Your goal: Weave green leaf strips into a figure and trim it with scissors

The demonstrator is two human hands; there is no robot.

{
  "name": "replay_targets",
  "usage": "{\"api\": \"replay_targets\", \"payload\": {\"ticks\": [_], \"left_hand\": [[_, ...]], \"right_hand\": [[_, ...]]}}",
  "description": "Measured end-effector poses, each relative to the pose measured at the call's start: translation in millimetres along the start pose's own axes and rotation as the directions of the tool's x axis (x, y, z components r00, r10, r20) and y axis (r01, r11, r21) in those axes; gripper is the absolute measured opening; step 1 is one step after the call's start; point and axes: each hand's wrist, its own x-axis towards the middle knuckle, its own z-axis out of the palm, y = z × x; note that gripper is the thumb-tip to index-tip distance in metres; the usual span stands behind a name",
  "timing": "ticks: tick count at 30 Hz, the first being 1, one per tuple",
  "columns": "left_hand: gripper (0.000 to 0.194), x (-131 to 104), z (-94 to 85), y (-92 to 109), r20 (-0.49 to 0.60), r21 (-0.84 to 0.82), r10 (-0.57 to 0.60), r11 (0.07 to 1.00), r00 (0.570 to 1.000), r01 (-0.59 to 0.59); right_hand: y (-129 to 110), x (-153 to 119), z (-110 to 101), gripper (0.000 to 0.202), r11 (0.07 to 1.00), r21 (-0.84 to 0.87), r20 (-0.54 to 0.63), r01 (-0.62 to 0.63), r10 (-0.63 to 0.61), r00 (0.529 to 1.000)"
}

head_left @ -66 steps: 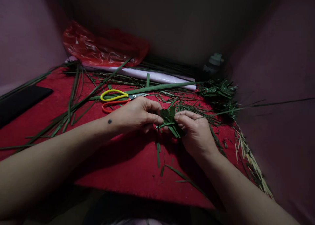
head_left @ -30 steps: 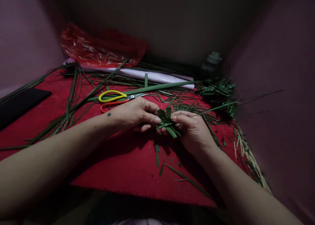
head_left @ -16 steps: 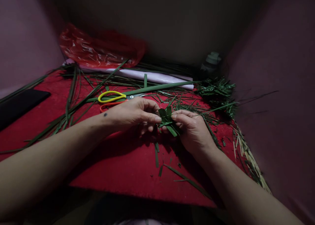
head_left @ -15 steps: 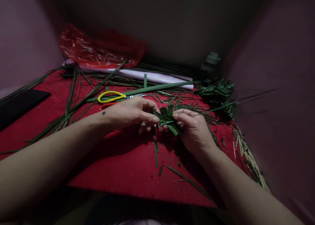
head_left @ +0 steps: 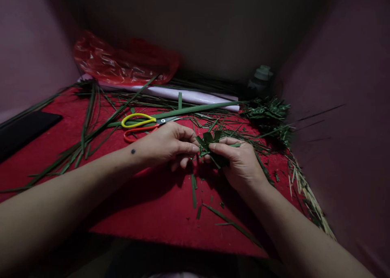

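Observation:
Between my hands is a small woven piece of green leaf strips (head_left: 215,158), with several short ends standing out at its top. My left hand (head_left: 181,146) pinches its left edge between thumb and fingertips. From the other side my right hand (head_left: 239,156) grips it, thumb lying over the front and fingers behind. Just beyond my left wrist lies a pair of scissors (head_left: 155,123) with one yellow and one red handle loop, blades pointing right. Cut leaf scraps (head_left: 194,190) lie on the red tabletop (head_left: 146,213) below the held piece.
Long green leaf strips (head_left: 106,126) cross the table at the left. A white roll (head_left: 170,93) and a crumpled red plastic bag (head_left: 122,61) are at the back. A leafy green bundle (head_left: 268,109) and a bottle (head_left: 261,78) stand back right. A black flat object (head_left: 30,130) lies far left.
My right thumb has moved left across the front of the leaf piece, which is turned slightly. My left hand has shifted a little right and down, uncovering more of the scissors.

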Motion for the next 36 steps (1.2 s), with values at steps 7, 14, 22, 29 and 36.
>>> {"api": "replay_targets", "payload": {"ticks": [7, 14, 22, 29, 36], "left_hand": [[0.010, 0, -18.3, 0, 0.011, 0.063, 0.000, 0.998, 1.000, -0.001], [0.012, -3, -14.7, 4, -0.009, 0.036, -0.047, 0.998, 0.999, 0.047], [0.011, -5, -29.3, 5, 0.041, 0.131, 0.010, 0.991, 0.999, -0.016], [0.015, -6, -29.4, 4, 0.028, 0.178, 0.005, 0.984, 1.000, -0.010], [0.013, -15, -26.9, 6, 0.075, 0.221, 0.060, 0.972, 0.995, -0.075]], "right_hand": [[-3, 3, -3, 0.018, 0.999, 0.012, -0.034, 0.051, -0.051, 0.998], [-1, 2, -3, 0.017, 0.997, 0.035, -0.012, 0.062, -0.062, 0.998], [-4, 7, -4, 0.020, 0.992, 0.069, -0.048, 0.105, -0.102, 0.994], [-3, 6, -3, 0.020, 0.992, 0.069, -0.019, 0.108, -0.107, 0.994], [-4, 7, -6, 0.021, 0.999, 0.008, 0.014, 0.054, -0.054, 0.998]]}}
